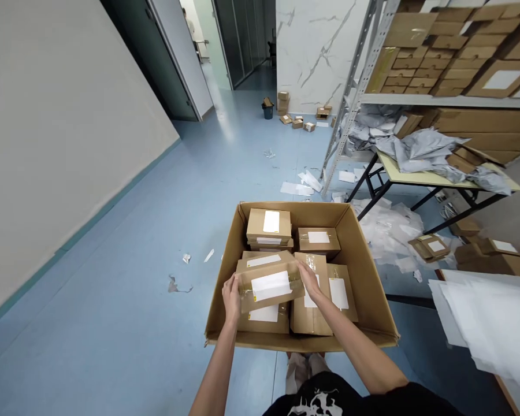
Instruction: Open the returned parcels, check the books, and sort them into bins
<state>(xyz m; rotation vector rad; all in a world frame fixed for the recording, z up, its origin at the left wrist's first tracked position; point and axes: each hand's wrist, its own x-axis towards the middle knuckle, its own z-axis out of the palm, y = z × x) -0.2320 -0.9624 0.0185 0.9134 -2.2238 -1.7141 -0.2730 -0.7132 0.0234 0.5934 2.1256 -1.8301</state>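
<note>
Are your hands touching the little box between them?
Touching. The head view shows the left hand against one end of the box and the right hand on its other end, with no gap.

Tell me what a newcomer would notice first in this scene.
First comes the large open cardboard carton at the bottom centre, packed with kraft parcels, where the left hand and right hand grip a taped parcel with a white label. Next, to the upper right, grey plastic mailers lie heaped on a table beneath metal shelving stacked with cardboard.
</note>
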